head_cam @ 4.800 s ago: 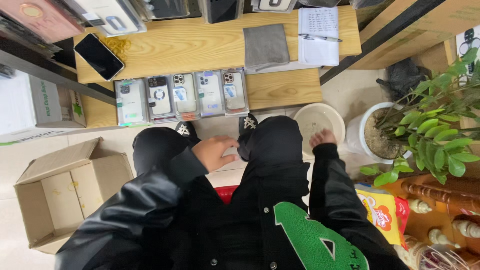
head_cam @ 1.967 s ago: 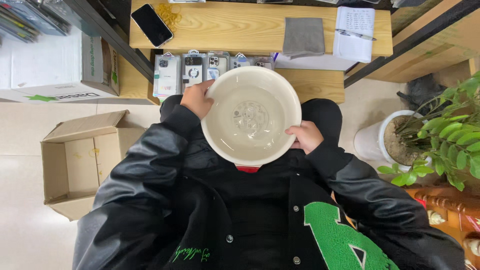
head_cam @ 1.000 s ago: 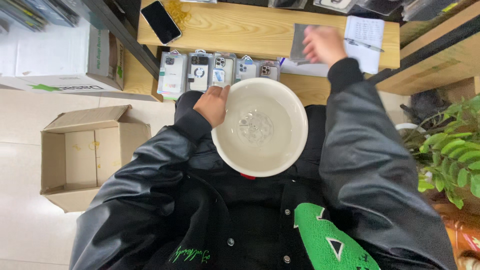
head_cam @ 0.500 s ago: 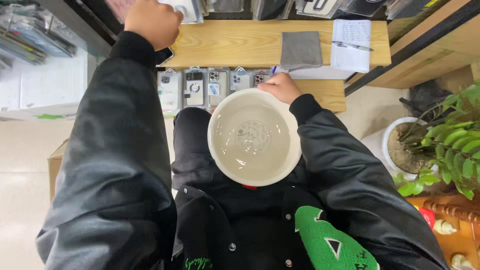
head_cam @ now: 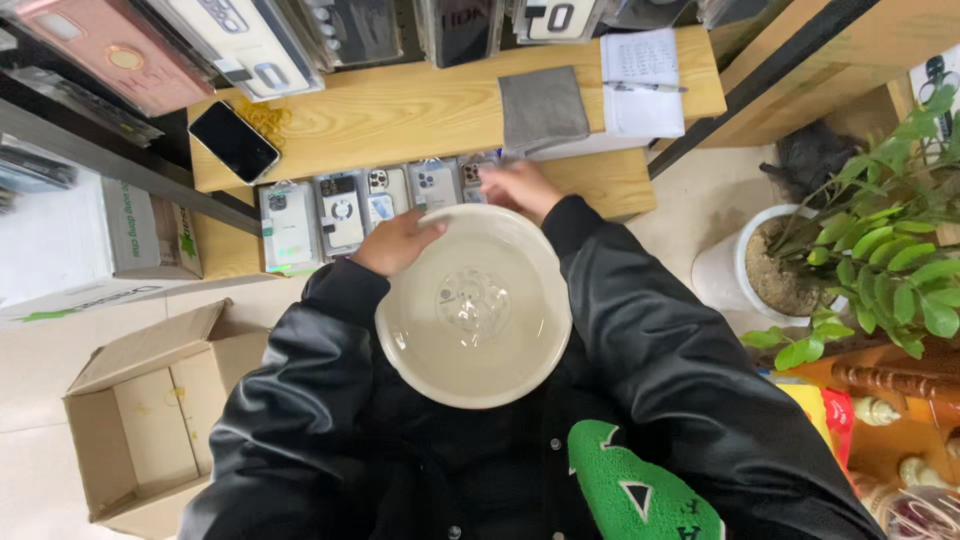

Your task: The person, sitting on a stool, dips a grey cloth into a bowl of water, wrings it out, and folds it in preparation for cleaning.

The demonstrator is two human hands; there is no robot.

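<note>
Both hands are working around the white basin (head_cam: 473, 305) on my lap.
I'm gripping the basin's far-left rim with my left hand (head_cam: 395, 243), fingers closed on it, while my right hand (head_cam: 518, 187) is reaching just beyond the basin toward the row of phone cases (head_cam: 375, 200), fingers loosely spread, holding nothing. I'm judging that keeping the basin level matters, since one hand is steadying it.

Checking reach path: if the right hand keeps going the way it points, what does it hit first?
The right hand points left along the lower shelf, so it would likely meet the nearest phone case in the row first; it looks about at it already. Height over the cases is unclear. The left hand holds the basin rim.
</note>
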